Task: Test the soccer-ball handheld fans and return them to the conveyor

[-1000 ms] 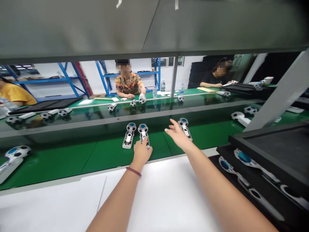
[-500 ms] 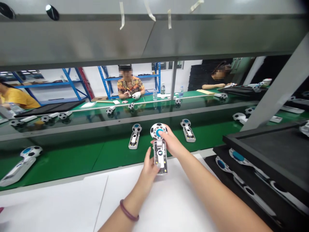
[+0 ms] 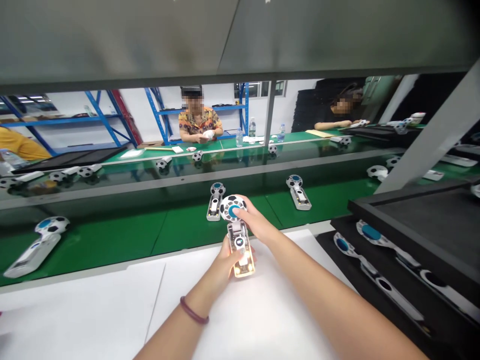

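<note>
In both hands I hold a handheld device [image 3: 237,231] with a round football-patterned head, a blue disc at its centre and a clear-fronted handle. Warm light glows at the lower end of the handle. My left hand [image 3: 226,261] is closed around the handle, its thumb on the front. My right hand [image 3: 255,218] grips the head from the right, thumb on the blue disc. A similar device [image 3: 215,201] lies just behind on the green surface, and another device [image 3: 299,192] lies to the right.
White sheets [image 3: 93,305] cover the near edge. More devices lie along the green bench [image 3: 123,245], one device [image 3: 37,247] at left. Black foam trays [image 3: 423,250] with devices stand at right, beside a slanted grey post [image 3: 431,120]. A grey panel [image 3: 150,40] hangs overhead. Co-workers sit across.
The handle's lower end has lit up. Both hands and the device have shifted slightly left and down. My view has tilted down a little.
</note>
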